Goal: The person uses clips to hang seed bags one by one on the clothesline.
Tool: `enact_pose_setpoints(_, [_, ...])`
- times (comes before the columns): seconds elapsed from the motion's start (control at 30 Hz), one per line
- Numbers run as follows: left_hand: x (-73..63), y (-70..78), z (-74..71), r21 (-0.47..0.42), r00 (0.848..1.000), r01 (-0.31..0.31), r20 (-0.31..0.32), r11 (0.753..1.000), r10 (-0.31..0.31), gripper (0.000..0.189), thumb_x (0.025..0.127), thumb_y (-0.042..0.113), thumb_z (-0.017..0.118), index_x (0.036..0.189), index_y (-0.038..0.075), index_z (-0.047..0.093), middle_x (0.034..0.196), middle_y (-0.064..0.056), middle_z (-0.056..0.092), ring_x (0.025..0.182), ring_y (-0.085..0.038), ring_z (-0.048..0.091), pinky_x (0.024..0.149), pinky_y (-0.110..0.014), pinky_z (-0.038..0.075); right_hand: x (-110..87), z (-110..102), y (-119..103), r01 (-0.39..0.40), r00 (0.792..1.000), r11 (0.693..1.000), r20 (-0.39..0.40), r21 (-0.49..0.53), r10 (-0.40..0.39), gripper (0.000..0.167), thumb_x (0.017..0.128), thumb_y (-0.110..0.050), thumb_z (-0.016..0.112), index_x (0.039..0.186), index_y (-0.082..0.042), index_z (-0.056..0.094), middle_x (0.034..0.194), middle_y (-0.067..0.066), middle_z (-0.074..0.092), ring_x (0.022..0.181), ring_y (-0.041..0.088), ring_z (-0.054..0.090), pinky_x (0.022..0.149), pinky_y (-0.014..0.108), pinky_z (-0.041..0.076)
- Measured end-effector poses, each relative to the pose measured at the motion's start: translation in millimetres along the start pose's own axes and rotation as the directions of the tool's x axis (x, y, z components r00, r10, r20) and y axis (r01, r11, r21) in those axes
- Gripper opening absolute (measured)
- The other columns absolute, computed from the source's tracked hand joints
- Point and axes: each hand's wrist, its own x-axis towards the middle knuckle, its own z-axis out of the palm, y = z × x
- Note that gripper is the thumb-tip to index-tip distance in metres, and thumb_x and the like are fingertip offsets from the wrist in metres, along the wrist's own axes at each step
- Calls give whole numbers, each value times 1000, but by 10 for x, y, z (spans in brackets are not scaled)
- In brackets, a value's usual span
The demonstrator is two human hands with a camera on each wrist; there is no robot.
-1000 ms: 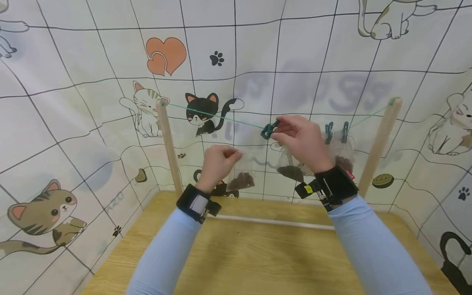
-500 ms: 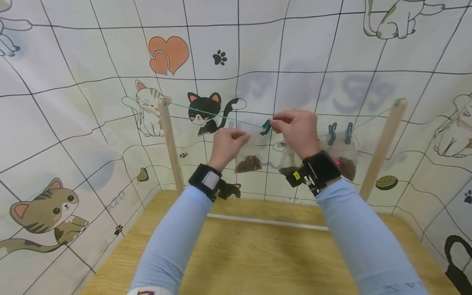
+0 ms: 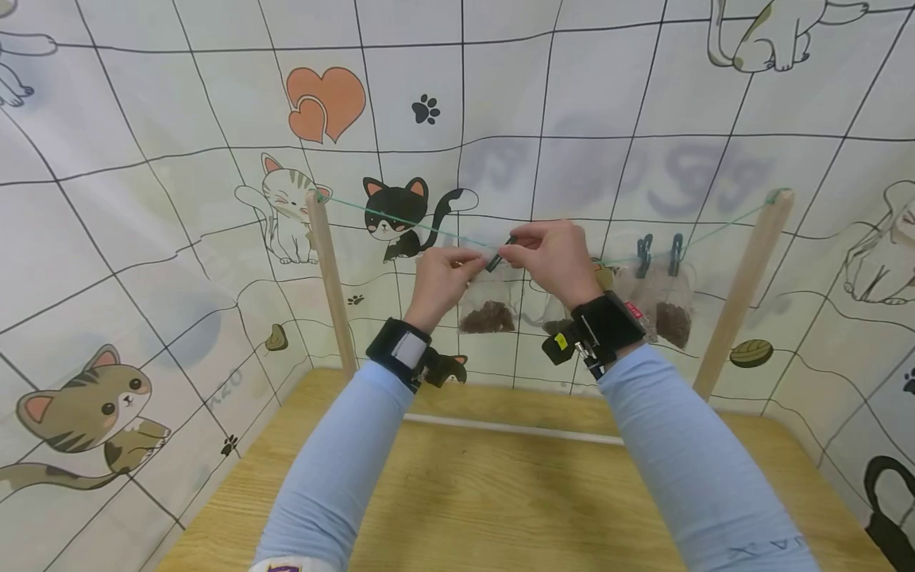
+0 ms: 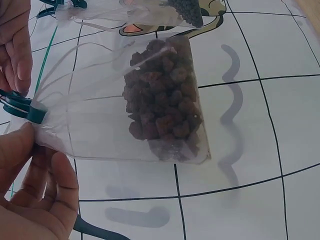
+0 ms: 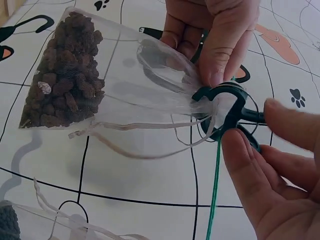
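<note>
My left hand (image 3: pixel 442 282) pinches the gathered top of a sheer drawstring pouch (image 5: pixel 125 75) holding reddish-brown lumps. With thumb and fingers my right hand (image 3: pixel 554 258) grips the handles of a dark green clothespin (image 5: pixel 232 112). In the right wrist view the clothespin's jaws lie over the pouch's top edge, right at the thin green cord (image 5: pixel 214 190). Pale drawstring ribbons (image 5: pixel 145 155) trail from the pouch. The left wrist view shows the clothespin close beside my left thumb, and the pouch hanging away from both hands.
The cord runs between a left wooden post (image 3: pixel 329 294) and a right wooden post (image 3: pixel 743 294). More clothespins (image 3: pixel 675 253) hold a brown-filled pouch (image 3: pixel 673 322) at right. A dark-filled pouch (image 4: pixel 185 12) hangs nearer. A white bar (image 3: pixel 515 430) crosses the wooden table (image 3: pixel 500 500).
My left hand has risen to the cord with the pouch. My right hand has moved left with the clothespin, and the two hands now meet at the pouch's top.
</note>
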Motion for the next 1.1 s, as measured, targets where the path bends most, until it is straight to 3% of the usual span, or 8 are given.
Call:
enact_pose_setpoints(0.3, [-39,-109,12,65,996,-38,78,997,33,22,101,22,69,113,8,80,100,-8,76,83,-21,65,63,-25,47,4,-21,23,-46,986,999,161,-6,47,49,97,-17,74,141,1,60,124,23,70,113,36,68,94,48,56])
enact_pose_setpoints(0.57, [-118,-163,12,83,982,-109,164,990,95,25,103,23,65,117,7,78,110,-8,76,95,-23,67,77,-33,53,-137,-206,-47,-14,965,999,260,-45,26,53,101,-17,65,148,1,52,140,22,62,122,36,64,98,50,54])
enact_pose_setpoints(0.73, [-249,-170,-88,106,982,-139,140,985,123,32,102,19,64,129,3,70,119,-12,73,104,-26,69,89,-39,56,-411,-421,-108,49,972,998,233,-29,-41,47,102,-16,64,146,-1,55,144,19,59,121,34,65,102,50,52])
enact_pose_setpoints(0.83, [-361,-196,-158,137,983,-159,113,978,144,36,102,17,63,134,0,66,123,-16,70,108,-28,68,93,-41,56,-631,-509,-35,141,974,989,186,-39,-131,41,102,-12,65,141,1,60,135,20,63,114,34,68,99,50,54])
enact_pose_setpoints(0.97, [-549,-280,-238,190,978,-204,91,960,190,36,102,17,63,135,1,66,129,-16,68,113,-30,66,95,-45,56,-961,-537,211,257,964,961,91,-99,-249,36,100,-7,66,136,1,64,127,20,67,106,33,70,89,47,58])
enact_pose_setpoints(1.1, [-770,-393,-293,252,961,-275,56,928,270,35,101,17,65,132,1,67,132,-17,67,120,-33,64,101,-49,53,-1269,-510,534,286,955,938,-20,-198,-296,39,96,-3,70,134,-1,66,131,19,66,104,33,69,81,39,56])
